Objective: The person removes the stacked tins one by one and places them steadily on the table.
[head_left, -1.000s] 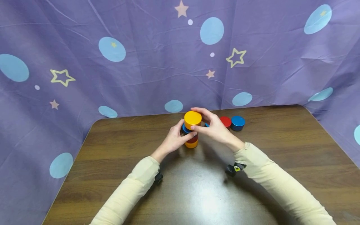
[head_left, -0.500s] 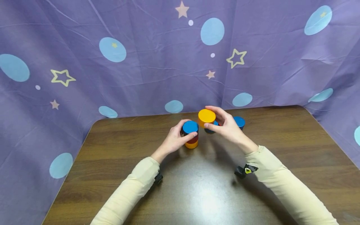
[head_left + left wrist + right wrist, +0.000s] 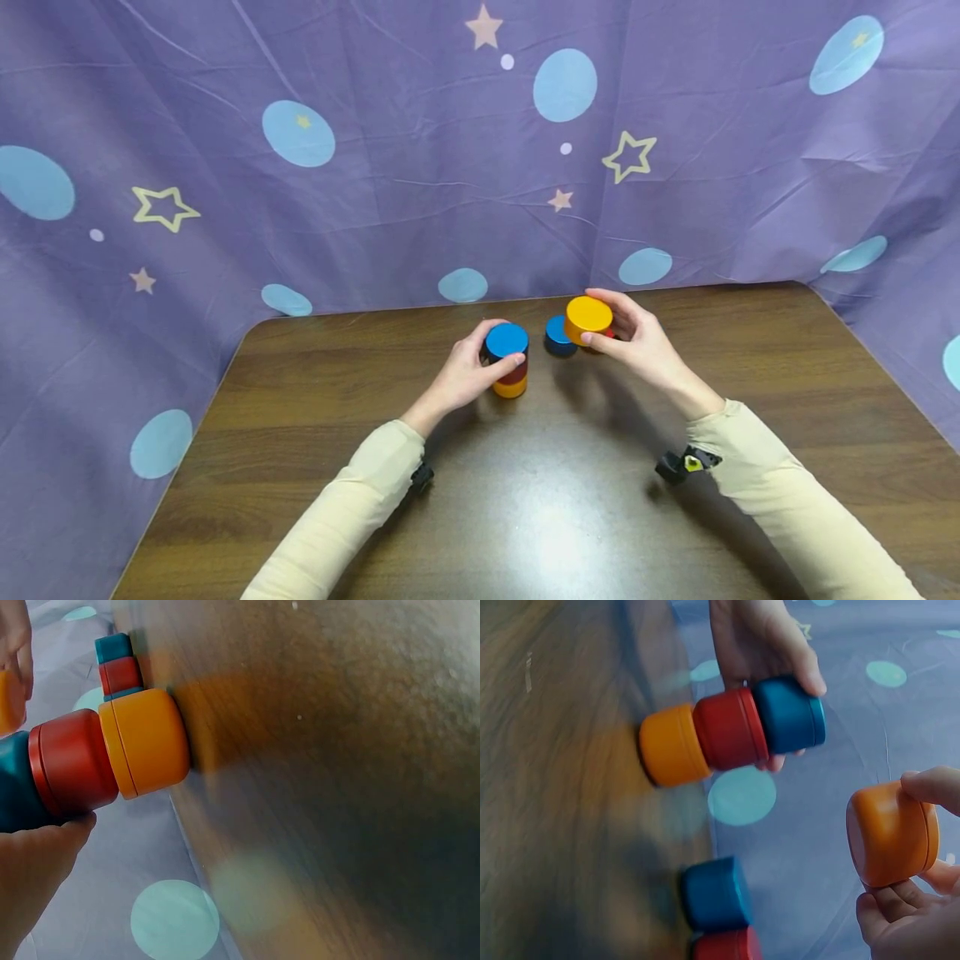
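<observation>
Three small round lidded tins stand stacked: an orange tin [image 3: 673, 746] on the table, a red tin [image 3: 727, 731] over it, and a blue tin [image 3: 507, 340] on top. My left hand [image 3: 467, 375] grips the stack around the blue tin, thumb on the near side and fingers behind. To the right, my right hand [image 3: 641, 342] pinches another orange tin [image 3: 588, 317] by its sides, thumb in front. That tin is held up in the air, apart from the stack. In the right wrist view it hangs clear of the table, between thumb and fingers.
A row of tins stands near the table's back edge: a blue tin [image 3: 560, 337], a red tin [image 3: 726, 946] mostly behind the held one in the head view, and another blue tin [image 3: 113, 649]. A purple patterned cloth [image 3: 420, 167] hangs behind the wooden table [image 3: 315, 383].
My right hand has lifted the orange tin off the blue tin and carried it right, over the row. My left hand has stayed around the stack.
</observation>
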`<state>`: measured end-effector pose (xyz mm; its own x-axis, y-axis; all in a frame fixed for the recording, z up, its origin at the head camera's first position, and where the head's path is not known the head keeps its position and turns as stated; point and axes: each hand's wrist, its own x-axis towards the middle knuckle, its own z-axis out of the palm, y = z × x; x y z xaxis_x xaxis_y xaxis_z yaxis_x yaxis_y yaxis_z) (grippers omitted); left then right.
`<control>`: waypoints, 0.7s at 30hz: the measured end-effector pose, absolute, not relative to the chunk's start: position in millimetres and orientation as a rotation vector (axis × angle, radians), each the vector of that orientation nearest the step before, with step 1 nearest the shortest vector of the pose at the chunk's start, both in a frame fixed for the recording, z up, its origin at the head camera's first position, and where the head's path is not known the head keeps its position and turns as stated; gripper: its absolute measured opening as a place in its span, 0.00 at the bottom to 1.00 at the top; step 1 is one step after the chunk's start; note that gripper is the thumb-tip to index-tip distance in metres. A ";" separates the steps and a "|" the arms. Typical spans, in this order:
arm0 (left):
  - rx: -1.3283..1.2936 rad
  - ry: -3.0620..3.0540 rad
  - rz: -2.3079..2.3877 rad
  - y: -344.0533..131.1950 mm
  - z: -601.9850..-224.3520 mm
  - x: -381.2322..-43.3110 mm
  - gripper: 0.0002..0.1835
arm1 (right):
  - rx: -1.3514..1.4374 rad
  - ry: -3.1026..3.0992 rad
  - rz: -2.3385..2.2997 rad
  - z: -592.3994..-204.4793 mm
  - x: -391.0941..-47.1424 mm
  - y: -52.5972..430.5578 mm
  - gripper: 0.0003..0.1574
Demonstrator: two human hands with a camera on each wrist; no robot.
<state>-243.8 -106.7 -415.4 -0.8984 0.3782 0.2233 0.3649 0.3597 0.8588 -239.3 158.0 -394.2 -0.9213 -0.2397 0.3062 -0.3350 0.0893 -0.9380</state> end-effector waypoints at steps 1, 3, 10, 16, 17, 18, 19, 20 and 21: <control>0.705 2.578 1.626 -106.8 -415.2 -243.7 0.27 | 0.594 -2.264 1.977 -395.6 -238.9 160.3 0.36; 0.708 2.575 1.629 -106.8 -415.2 -243.7 0.27 | 0.586 -2.267 1.958 -398.7 -238.4 164.9 0.36; 0.692 2.583 1.611 -107.0 -415.3 -244.0 0.27 | 0.555 -2.289 1.921 -407.2 -236.3 178.7 0.36; 0.699 2.584 1.612 -107.4 -417.5 -245.0 0.26 | 0.503 -2.272 1.968 -411.0 -234.6 187.0 0.35; 0.701 2.585 1.613 -107.4 -417.9 -245.2 0.26 | 0.491 -2.268 1.980 -411.7 -234.2 188.1 0.35; 0.702 2.586 1.613 -107.3 -418.2 -245.3 0.26 | 0.482 -2.262 1.996 -412.5 -233.9 189.2 0.35; 0.700 2.587 1.613 -107.2 -418.5 -245.5 0.26 | 0.476 -2.254 2.006 -413.4 -233.6 190.5 0.35; 0.698 2.588 1.612 -107.0 -418.6 -245.5 0.26 | 0.474 -2.250 2.009 -414.4 -233.2 191.8 0.35; 0.695 2.587 1.614 -107.0 -418.4 -245.4 0.26 | 0.472 -2.242 2.016 -415.4 -232.8 193.3 0.35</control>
<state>-245.4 -107.0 -418.4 -0.9011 0.3754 0.2171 0.3601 0.3686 0.8570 -232.8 193.3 -415.4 -0.9483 -0.1678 0.2695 -0.2858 0.0814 -0.9548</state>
